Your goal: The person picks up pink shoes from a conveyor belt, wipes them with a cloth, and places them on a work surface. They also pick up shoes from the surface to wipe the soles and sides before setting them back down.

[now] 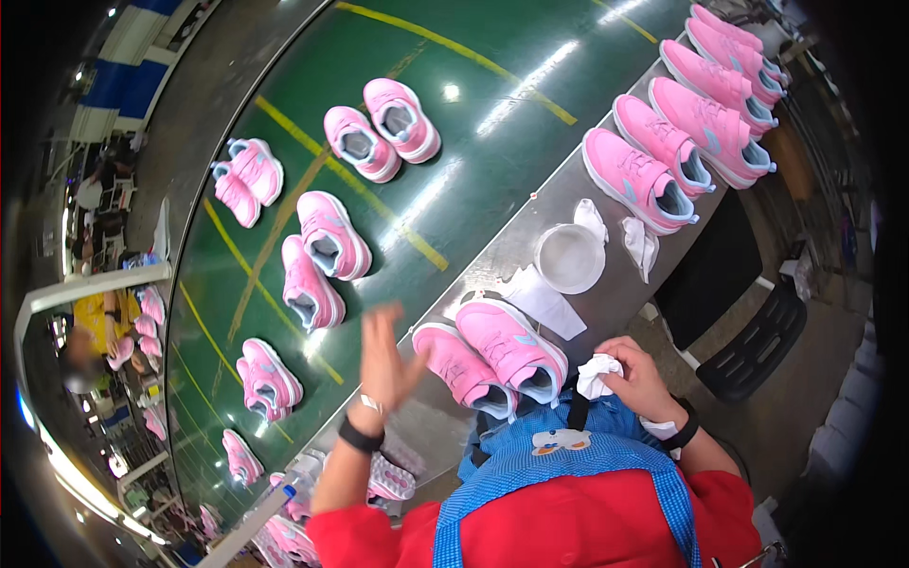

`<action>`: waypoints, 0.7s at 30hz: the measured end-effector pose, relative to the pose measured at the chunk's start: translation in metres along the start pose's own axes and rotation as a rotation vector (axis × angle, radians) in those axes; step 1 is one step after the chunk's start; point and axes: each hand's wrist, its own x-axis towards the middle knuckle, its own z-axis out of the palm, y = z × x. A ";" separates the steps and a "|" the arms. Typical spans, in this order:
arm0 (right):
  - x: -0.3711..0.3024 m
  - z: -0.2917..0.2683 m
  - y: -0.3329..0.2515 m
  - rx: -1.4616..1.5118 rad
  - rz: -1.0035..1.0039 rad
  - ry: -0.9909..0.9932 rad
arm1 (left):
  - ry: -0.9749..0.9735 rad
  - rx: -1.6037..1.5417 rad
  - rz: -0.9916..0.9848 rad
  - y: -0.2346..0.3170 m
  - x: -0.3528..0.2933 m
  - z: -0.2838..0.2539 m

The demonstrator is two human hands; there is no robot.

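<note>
My left hand [382, 355] is raised at the edge of the green belt, its fingers apart and slightly blurred, with nothing in it. Just right of it, a pair of pink sneakers with white soles and pale blue linings, a left one [461, 364] and a right one [504, 339], stands on the metal ledge [492, 270] in front of me. Close to my blue apron, my right hand [639, 379] pinches a crumpled white cloth [597, 376]. A round white tub [570, 257] sits beyond the sneakers, with a flat white cloth [549, 303] beside it.
Several pink sneakers [402, 118] stand in pairs on the yellow-lined green belt [483, 104]. More sneakers [636, 175] line the ledge at the far right. A black chair [753, 341] stands on the right. Another person in yellow [90, 327] is at the far left.
</note>
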 end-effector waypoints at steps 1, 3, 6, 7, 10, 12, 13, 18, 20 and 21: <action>0.004 0.002 0.000 -0.006 -0.059 -0.022 | -0.129 -0.062 -0.115 -0.006 -0.042 0.011; 0.011 0.009 -0.005 0.110 0.030 -0.071 | -0.236 -0.258 -0.413 -0.013 -0.104 0.043; 0.020 0.019 -0.011 0.226 0.101 -0.121 | -0.072 -0.820 -0.519 -0.002 -0.127 0.094; 0.023 0.020 -0.001 -0.023 -0.019 -0.171 | -0.051 -0.821 -0.519 -0.003 -0.129 0.117; 0.027 0.045 0.009 -0.331 -0.155 -0.182 | 0.373 -0.625 -0.606 0.001 -0.113 0.165; 0.029 0.067 0.027 -0.380 -0.175 -0.153 | 0.397 -0.733 -0.539 0.005 -0.112 0.166; 0.032 0.077 0.036 -0.409 -0.233 -0.076 | 0.409 -0.737 -0.528 0.003 -0.116 0.166; 0.023 0.082 0.024 0.091 0.112 -0.408 | 0.192 -1.439 -0.794 -0.026 -0.173 0.135; 0.006 0.096 0.047 0.253 0.132 -0.386 | 0.208 -1.454 -0.813 -0.022 -0.193 0.121; -0.004 0.105 0.044 0.242 0.131 -0.395 | 0.214 -1.537 -0.768 -0.020 -0.203 0.112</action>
